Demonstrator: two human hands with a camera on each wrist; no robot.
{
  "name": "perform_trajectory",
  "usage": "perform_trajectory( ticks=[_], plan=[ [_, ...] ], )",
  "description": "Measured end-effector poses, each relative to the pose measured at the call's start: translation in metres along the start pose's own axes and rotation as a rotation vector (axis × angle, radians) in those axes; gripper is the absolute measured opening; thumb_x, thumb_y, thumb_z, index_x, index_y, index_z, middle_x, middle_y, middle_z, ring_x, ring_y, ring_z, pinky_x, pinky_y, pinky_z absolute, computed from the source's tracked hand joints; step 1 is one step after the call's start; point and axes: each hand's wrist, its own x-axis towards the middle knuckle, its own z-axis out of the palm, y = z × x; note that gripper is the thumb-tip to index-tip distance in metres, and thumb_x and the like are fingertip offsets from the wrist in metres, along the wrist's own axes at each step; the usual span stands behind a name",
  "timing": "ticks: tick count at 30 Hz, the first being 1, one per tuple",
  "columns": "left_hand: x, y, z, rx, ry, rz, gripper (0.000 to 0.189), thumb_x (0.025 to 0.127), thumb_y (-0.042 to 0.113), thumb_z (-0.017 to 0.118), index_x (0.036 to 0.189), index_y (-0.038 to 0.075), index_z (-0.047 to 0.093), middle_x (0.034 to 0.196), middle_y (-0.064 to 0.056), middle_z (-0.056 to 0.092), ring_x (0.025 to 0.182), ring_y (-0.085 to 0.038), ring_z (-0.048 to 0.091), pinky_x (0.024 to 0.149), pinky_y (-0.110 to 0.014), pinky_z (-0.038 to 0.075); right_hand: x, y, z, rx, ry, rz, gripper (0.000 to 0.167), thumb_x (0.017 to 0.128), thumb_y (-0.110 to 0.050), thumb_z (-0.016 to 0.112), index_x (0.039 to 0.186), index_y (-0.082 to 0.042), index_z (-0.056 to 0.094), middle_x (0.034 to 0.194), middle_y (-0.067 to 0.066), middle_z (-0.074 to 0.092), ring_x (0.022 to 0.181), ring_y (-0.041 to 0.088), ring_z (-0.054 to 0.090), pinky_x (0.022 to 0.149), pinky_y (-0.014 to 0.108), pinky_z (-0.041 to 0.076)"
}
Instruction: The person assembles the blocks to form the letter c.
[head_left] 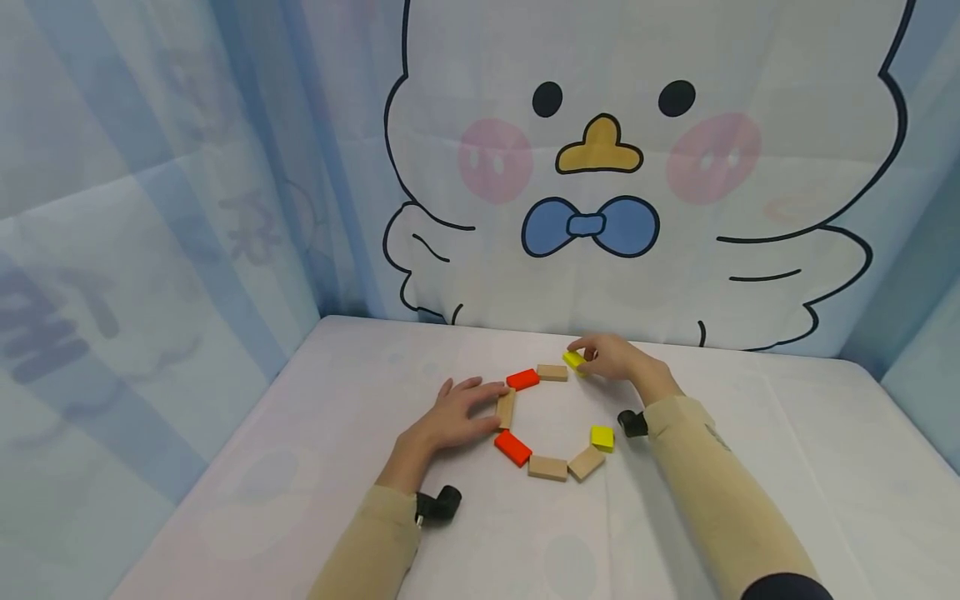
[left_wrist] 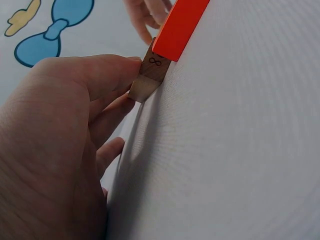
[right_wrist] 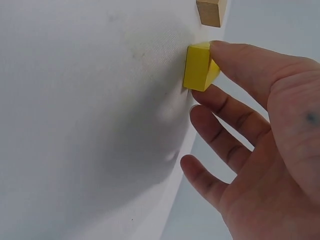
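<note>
My right hand [head_left: 611, 357] pinches a yellow block [head_left: 574, 361] between thumb and fingers at the far side of the table. In the right wrist view, the thumb is on one face of this yellow block [right_wrist: 198, 68]; the other fingers spread loosely. My left hand [head_left: 455, 414] has its thumb and index fingertips at the outer side of a plain wooden block [head_left: 506, 408], which shows a printed mark in the left wrist view. A red block [head_left: 522, 379] and another red block [head_left: 513, 448] lie at its two ends. The blocks form an open ring.
Past the far red block lies a wooden block [head_left: 552, 372]. Along the near side are a wooden block [head_left: 547, 468], a tilted wooden block [head_left: 587, 463] and a yellow block [head_left: 602, 438]. The white-covered table [head_left: 300, 517] meets a printed curtain [head_left: 480, 275] behind.
</note>
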Motion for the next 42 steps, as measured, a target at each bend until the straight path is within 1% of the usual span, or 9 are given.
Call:
perform_trajectory(
  ticks=[5,10,13,20,26,33,37,42],
  plan=[
    [0.0,0.0,0.0,-0.001,0.002,0.003,0.054,0.096,0.039,0.06,0.147,0.026,0.054,0.152,0.001,0.049,0.147,-0.03,0.028,0.119,-0.059,0.001,-0.003,0.003,0.0,-0.014,-0.004,-0.017,0.043,0.095,-0.013,0.067,0.137,-0.006,0.061,0.108,0.014,0.06,0.089,0.028,0.055,0.075,0.034,0.051],
    [0.001,-0.001,0.001,0.006,0.0,-0.004,0.053,0.096,0.038,0.06,0.148,0.028,0.053,0.152,0.002,0.049,0.147,-0.03,0.028,0.119,-0.059,0.001,-0.008,0.002,0.001,-0.017,-0.012,-0.002,0.044,0.095,-0.014,0.067,0.138,-0.007,0.06,0.108,0.014,0.06,0.088,0.027,0.055,0.074,0.034,0.051],
    [0.001,-0.002,0.001,0.007,0.002,0.003,0.053,0.096,0.037,0.06,0.147,0.027,0.054,0.152,0.001,0.049,0.147,-0.03,0.028,0.119,-0.059,0.001,-0.012,0.001,0.002,-0.022,-0.012,0.001,0.045,0.095,-0.015,0.067,0.138,-0.008,0.06,0.108,0.013,0.06,0.088,0.026,0.054,0.074,0.034,0.051],
    [0.001,-0.003,0.002,0.013,0.001,0.01,0.054,0.096,0.038,0.06,0.148,0.026,0.053,0.152,0.001,0.049,0.147,-0.03,0.029,0.119,-0.06,0.002,-0.019,0.0,0.004,-0.036,-0.028,-0.025,0.043,0.094,-0.014,0.069,0.136,-0.007,0.06,0.104,0.011,0.059,0.084,0.024,0.054,0.07,0.032,0.05],
    [0.001,-0.002,0.0,-0.004,0.006,0.019,0.053,0.096,0.036,0.06,0.147,0.025,0.054,0.151,0.0,0.05,0.147,-0.031,0.029,0.119,-0.06,0.002,-0.022,-0.003,0.005,-0.041,-0.049,-0.016,0.043,0.094,-0.014,0.069,0.136,-0.008,0.061,0.103,0.009,0.059,0.084,0.023,0.054,0.07,0.033,0.049],
    [0.001,-0.002,0.001,0.002,0.01,0.019,0.053,0.096,0.036,0.06,0.147,0.025,0.054,0.151,0.0,0.05,0.146,-0.031,0.029,0.118,-0.061,0.002,-0.026,-0.006,0.007,-0.031,-0.048,-0.003,0.043,0.093,-0.014,0.07,0.135,-0.009,0.062,0.103,0.009,0.059,0.086,0.023,0.054,0.073,0.032,0.05],
    [0.001,-0.002,0.002,0.001,0.013,0.023,0.053,0.096,0.036,0.06,0.147,0.024,0.054,0.151,-0.002,0.051,0.146,-0.031,0.03,0.118,-0.062,0.003,-0.029,-0.007,0.008,-0.034,-0.046,-0.008,0.042,0.093,-0.013,0.07,0.134,-0.009,0.062,0.102,0.009,0.059,0.084,0.023,0.054,0.07,0.032,0.049],
    [0.0,-0.002,0.002,-0.002,0.011,0.021,0.053,0.096,0.036,0.06,0.147,0.025,0.054,0.151,-0.001,0.05,0.146,-0.031,0.03,0.119,-0.06,0.002,-0.032,-0.007,0.008,-0.041,-0.044,-0.022,0.043,0.093,-0.014,0.07,0.134,-0.008,0.062,0.102,0.008,0.059,0.083,0.022,0.054,0.069,0.031,0.049]
  ],
)
